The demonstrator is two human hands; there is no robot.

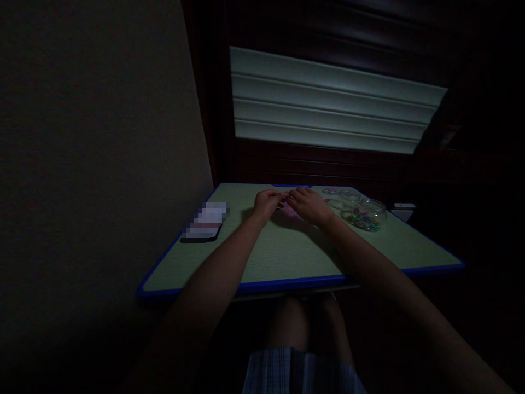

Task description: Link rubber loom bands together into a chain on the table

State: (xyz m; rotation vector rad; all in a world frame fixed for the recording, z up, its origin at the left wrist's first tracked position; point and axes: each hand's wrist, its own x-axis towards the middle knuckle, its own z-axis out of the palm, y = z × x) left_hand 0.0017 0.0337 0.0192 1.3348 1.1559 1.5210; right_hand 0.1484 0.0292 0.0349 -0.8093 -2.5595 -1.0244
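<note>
Dim light falls on a green table (287, 257) with a blue rim, set against a dark wall under slatted blinds (328, 101). At its far right a clear glass bowl (371, 214) holds small colourful pieces, with clear lids (342, 196) just beside it. A blurred flat object (205, 221) lies at the left. Both arms reach forward, the left hand (266, 203) and right hand (309, 207) meeting at the far middle, fingers pinched narrowly on a small pink piece (289, 209).

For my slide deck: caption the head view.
Both hands, left hand and right hand, pinch a small pink piece over a green table beside a glass bowl.
</note>
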